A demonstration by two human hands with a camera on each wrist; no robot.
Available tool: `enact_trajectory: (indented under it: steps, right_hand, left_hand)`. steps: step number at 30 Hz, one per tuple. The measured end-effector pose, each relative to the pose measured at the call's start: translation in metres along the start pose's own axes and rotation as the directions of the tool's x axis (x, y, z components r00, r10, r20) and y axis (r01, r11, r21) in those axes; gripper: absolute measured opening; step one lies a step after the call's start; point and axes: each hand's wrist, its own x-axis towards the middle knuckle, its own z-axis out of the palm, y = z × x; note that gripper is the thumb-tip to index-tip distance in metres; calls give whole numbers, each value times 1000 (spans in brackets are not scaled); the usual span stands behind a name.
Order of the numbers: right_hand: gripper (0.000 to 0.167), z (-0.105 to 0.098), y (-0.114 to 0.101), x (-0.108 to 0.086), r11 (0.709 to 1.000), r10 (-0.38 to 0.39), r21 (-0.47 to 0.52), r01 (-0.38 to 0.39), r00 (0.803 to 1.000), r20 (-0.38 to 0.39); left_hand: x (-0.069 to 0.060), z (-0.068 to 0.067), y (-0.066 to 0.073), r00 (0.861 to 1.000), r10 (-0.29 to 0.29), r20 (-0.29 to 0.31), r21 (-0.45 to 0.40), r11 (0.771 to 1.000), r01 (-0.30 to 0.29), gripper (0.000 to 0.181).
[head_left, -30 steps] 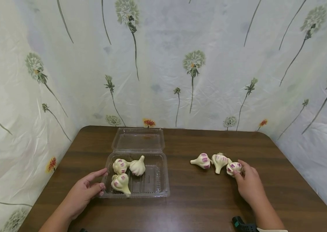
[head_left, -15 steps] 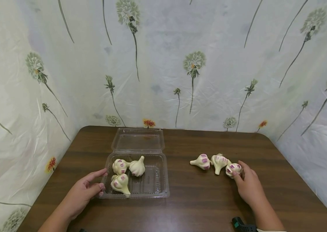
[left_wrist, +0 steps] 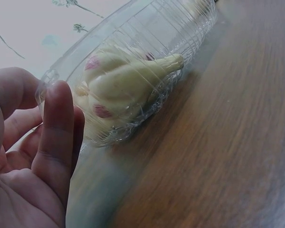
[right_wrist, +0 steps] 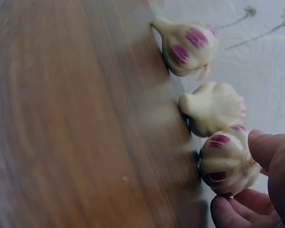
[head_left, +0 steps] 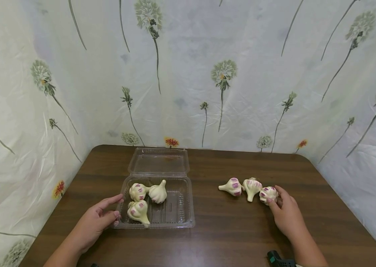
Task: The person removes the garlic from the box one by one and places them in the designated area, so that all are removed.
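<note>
My left hand [head_left: 96, 222] holds the left rim of a clear plastic clamshell box [head_left: 178, 218], its lid folded back. In the left wrist view the thumb and fingers pinch the box's edge [left_wrist: 43, 90]. Three garlic bulbs lie in the left part of the box: one at the back left [head_left: 138, 192], a plain one beside it [head_left: 158, 192], one in front [head_left: 138, 212]. On the right, my right hand [head_left: 286, 213] grips a purple-streaked garlic bulb [right_wrist: 228, 164] between thumb and fingers, low at the table. A second bulb [right_wrist: 213, 109] touches it, and a third [right_wrist: 190, 47] lies further left.
The brown wooden table [head_left: 208, 241] carries everything. Behind and at both sides hangs a pale curtain [head_left: 181, 74] printed with dandelions. Bare tabletop lies between the box and the loose bulbs. A dark strapped device [head_left: 279, 259] sits at the right wrist.
</note>
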Motion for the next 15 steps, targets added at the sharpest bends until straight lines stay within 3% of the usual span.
enact_trajectory:
  steps: [8,15]
  right_hand:
    - [74,-1,-2,-5,1000,23,17,-21,994,-111]
    - [67,-3,-15,-11,996,14,94,10,969,-247]
  left_hand:
    - [-2,-1,1,1000,-17,-3,1,1000,17,58]
    - [-2,-2,3,1000,-26,2,7,1000,26,59]
